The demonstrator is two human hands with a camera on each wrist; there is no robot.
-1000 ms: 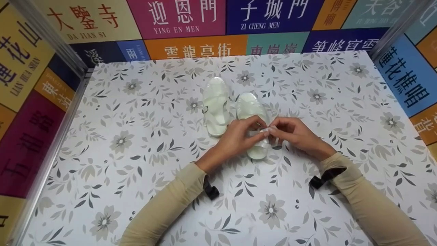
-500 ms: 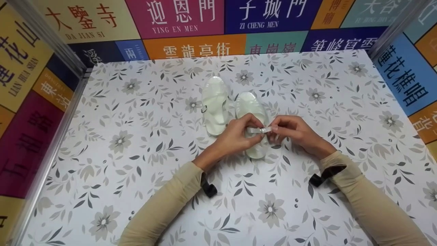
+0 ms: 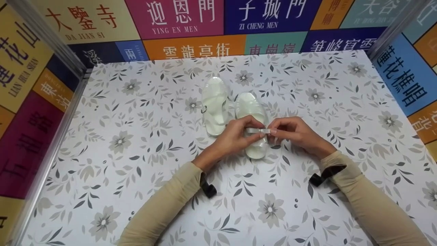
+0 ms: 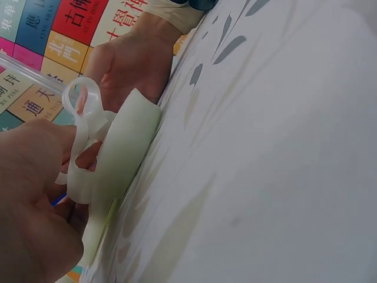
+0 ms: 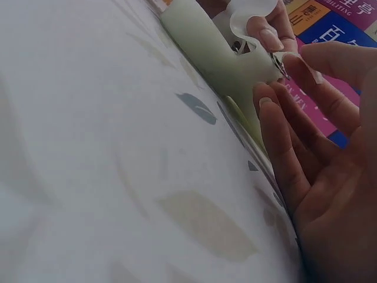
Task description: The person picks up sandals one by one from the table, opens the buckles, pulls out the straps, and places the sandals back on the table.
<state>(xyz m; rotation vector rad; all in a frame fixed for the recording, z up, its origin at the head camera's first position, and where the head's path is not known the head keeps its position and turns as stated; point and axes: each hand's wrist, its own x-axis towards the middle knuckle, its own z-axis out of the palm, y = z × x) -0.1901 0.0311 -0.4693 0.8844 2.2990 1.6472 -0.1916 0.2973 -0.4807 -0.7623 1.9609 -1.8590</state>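
Levelled since 0.5 s earlier, the strap lay over the nearer sandal on the table; our half-curled left hand gripped it, our right hand pinched its end. Buckling, we judged, advanced.

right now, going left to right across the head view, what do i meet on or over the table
Left sleeve, farther sandal, nearer sandal, right fingers, right sleeve.

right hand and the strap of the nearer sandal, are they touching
Touching. The right wrist view shows it: the right hand pinches the end of the strap just beside the metal buckle.
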